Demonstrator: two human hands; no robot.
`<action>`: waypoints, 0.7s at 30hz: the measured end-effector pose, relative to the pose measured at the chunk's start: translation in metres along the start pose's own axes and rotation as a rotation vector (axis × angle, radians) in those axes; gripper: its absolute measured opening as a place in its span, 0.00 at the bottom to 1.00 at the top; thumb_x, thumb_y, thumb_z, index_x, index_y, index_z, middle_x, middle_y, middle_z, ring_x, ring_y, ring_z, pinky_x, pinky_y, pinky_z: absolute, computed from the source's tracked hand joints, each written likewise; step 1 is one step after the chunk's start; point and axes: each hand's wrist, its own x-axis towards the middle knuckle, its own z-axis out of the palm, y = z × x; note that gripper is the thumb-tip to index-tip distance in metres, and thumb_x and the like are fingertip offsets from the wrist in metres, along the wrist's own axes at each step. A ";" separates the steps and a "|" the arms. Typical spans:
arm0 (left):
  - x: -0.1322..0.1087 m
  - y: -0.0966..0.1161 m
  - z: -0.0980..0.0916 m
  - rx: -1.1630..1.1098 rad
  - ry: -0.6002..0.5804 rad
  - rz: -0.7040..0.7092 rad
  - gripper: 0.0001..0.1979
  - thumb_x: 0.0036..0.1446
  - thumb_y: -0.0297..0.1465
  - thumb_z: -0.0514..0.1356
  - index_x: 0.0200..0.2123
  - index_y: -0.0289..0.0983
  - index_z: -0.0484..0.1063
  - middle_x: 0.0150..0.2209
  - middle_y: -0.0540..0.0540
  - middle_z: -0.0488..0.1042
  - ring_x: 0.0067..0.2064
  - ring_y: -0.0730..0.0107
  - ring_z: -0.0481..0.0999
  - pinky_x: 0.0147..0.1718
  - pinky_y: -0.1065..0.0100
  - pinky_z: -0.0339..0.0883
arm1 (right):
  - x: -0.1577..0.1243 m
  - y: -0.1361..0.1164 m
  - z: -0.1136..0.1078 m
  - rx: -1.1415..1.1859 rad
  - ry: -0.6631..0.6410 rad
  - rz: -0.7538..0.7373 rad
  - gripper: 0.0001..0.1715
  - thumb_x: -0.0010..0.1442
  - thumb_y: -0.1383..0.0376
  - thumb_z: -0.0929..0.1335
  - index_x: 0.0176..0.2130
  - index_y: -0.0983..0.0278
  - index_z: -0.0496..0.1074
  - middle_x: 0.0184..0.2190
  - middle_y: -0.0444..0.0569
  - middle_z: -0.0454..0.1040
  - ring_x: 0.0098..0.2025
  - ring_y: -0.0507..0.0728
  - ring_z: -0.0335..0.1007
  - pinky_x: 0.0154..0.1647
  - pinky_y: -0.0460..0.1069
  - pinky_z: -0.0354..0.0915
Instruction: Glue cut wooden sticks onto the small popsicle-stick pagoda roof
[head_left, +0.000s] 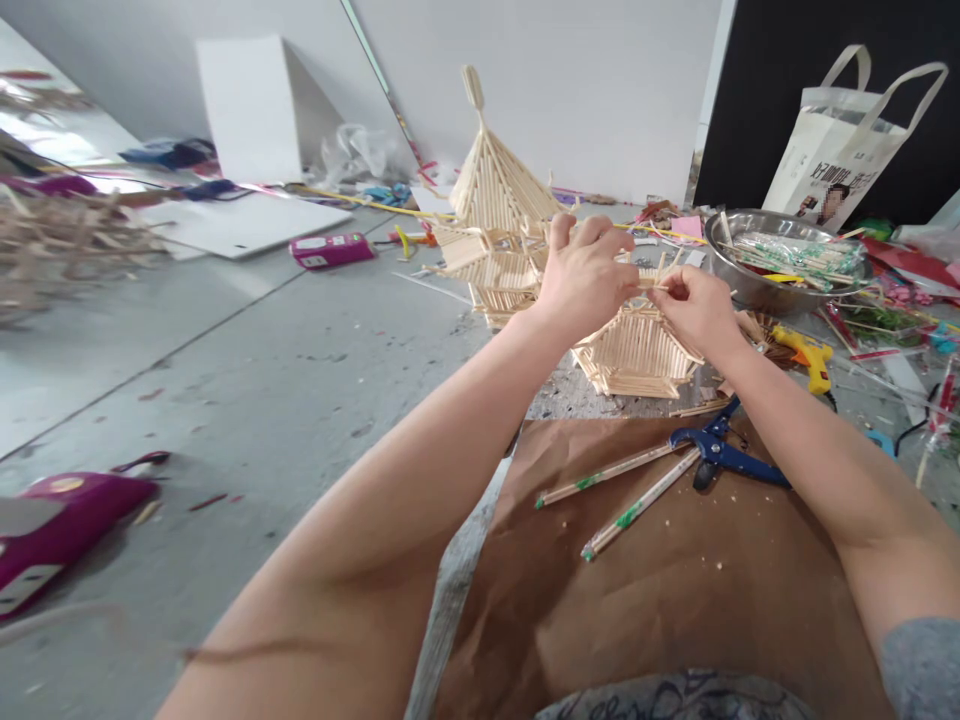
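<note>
While both bare forearms stretch up from the lower edge to right of centre, the left hand [581, 270] is curled knuckles-up, its fingers closed tight over the peak of the stick roof [637, 358]. The right hand [697, 310] meets it from the right, thumb and forefinger pinched narrow on a thin stick [654, 287] whose far end touches the left hand.

The roof is a six-sided cone of pale, parallel wooden sticks. It stands on the floor [262, 400] just beyond the creased brown paper [637, 600]. A taller stick tower [495, 190] of the same make rises behind it.

On the paper lie blue cutters [724, 452] and two wrapped chopsticks [611, 471]. At right are a yellow glue gun [808, 355], a steel bowl [750, 280] and a tote bag [844, 150]. The floor is grey, scuffed and littered, and a white wall [600, 90] stands behind.
</note>
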 end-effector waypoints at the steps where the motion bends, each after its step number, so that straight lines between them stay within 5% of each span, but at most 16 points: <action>1: 0.000 0.000 -0.001 0.001 -0.001 -0.001 0.05 0.52 0.34 0.60 0.28 0.41 0.73 0.47 0.50 0.73 0.54 0.53 0.60 0.54 0.44 0.45 | 0.000 0.000 0.000 -0.002 -0.006 -0.005 0.06 0.49 0.62 0.66 0.25 0.61 0.64 0.22 0.41 0.68 0.25 0.51 0.62 0.30 0.49 0.58; 21: 0.001 0.014 0.004 -0.007 -0.009 0.060 0.12 0.53 0.27 0.51 0.23 0.41 0.72 0.24 0.49 0.75 0.49 0.56 0.70 0.53 0.45 0.49 | -0.001 0.004 -0.002 -0.101 -0.017 -0.084 0.06 0.52 0.64 0.64 0.32 0.62 0.69 0.26 0.45 0.72 0.28 0.53 0.65 0.32 0.50 0.59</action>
